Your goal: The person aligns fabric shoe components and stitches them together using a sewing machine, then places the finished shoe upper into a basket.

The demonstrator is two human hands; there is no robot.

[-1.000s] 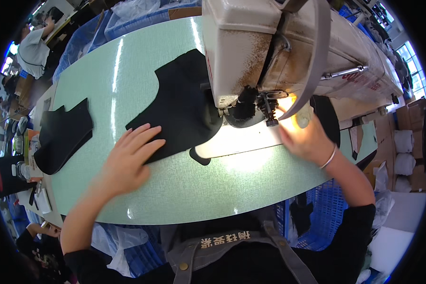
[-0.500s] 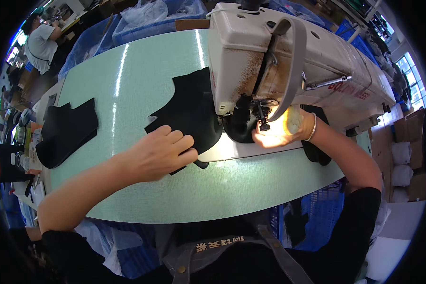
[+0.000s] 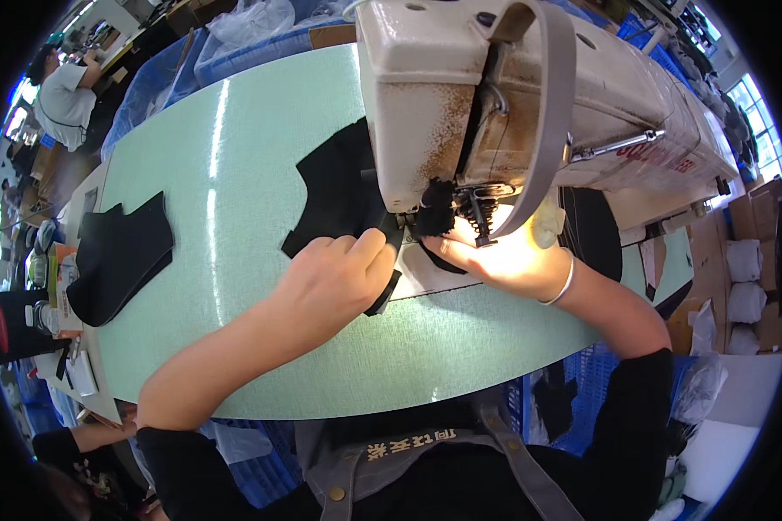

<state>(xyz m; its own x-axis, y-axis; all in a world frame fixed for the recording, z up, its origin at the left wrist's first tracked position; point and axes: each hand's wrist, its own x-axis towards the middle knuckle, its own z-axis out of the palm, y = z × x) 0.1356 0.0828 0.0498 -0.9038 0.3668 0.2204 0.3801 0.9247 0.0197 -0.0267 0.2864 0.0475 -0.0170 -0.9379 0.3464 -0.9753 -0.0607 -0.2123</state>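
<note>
A black fabric piece (image 3: 343,182) lies under the head of a cream sewing machine (image 3: 426,95), reaching out to the left of the needle area. My left hand (image 3: 343,273) is closed on its near edge, fingers curled under and partly hidden. Close to the needle, on the other side, my right hand (image 3: 521,260) pinches the black material, its fingertips washed out by the bright machine lamp. The needle itself is hard to make out. More black material (image 3: 589,230) lies beyond my right wrist, under the machine arm.
Other black cut pieces (image 3: 126,256) lie on the left of the pale green table (image 3: 243,174). Blue lined bins (image 3: 261,43) stand behind it, and a blue crate (image 3: 591,382) is below the front edge. A person (image 3: 65,95) works far left; another person's forearm (image 3: 104,434) shows lower left.
My left hand has moved right, nearer the needle, with the fabric edge turned along with it. My right hand has drawn in toward the needle. The view has shifted slightly.
</note>
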